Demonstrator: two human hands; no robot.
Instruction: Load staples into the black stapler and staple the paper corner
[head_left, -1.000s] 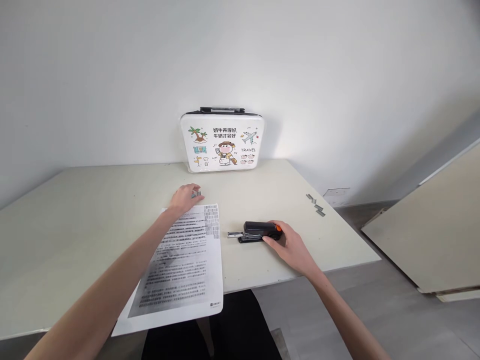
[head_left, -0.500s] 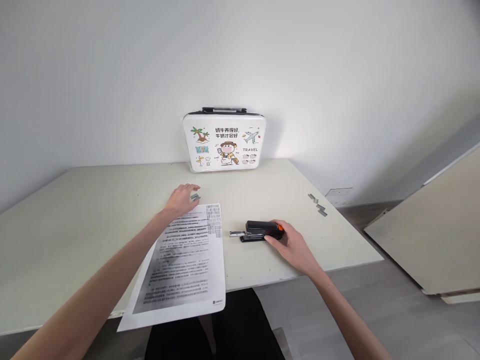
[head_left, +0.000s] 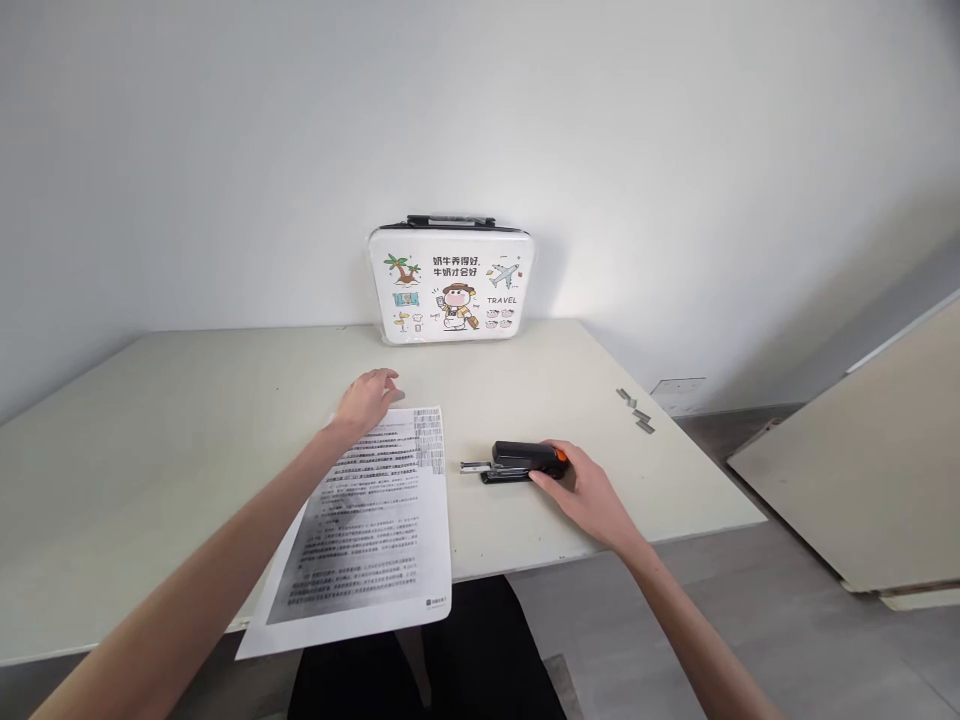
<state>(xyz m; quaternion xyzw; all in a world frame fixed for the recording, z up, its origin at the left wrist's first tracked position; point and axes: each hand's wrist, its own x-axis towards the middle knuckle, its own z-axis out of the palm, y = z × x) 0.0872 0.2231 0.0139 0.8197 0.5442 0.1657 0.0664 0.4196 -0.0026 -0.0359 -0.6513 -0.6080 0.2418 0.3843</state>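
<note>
My right hand (head_left: 581, 493) grips a black stapler (head_left: 529, 458) with an orange part at its rear end; its metal magazine (head_left: 475, 467) sticks out to the left. The stapler lies on its side on the table. Beyond the top edge of a printed sheet (head_left: 367, 530), my left hand (head_left: 366, 402) has its fingers curled over a strip of staples (head_left: 400, 394). Only a small grey end of that strip shows past the fingertips. My left wrist lies over the sheet's upper left part.
Several grey staple strips (head_left: 635, 410) lie near the table's right edge. A white cartoon-printed case (head_left: 452, 285) with a black handle stands against the wall. The sheet hangs over the front edge of the table (head_left: 187, 420). A pale panel (head_left: 862, 460) stands at right.
My left hand has shifted slightly right and its fingers have closed over the staple strips, which showed more fully before. My right hand and the stapler stay in place.
</note>
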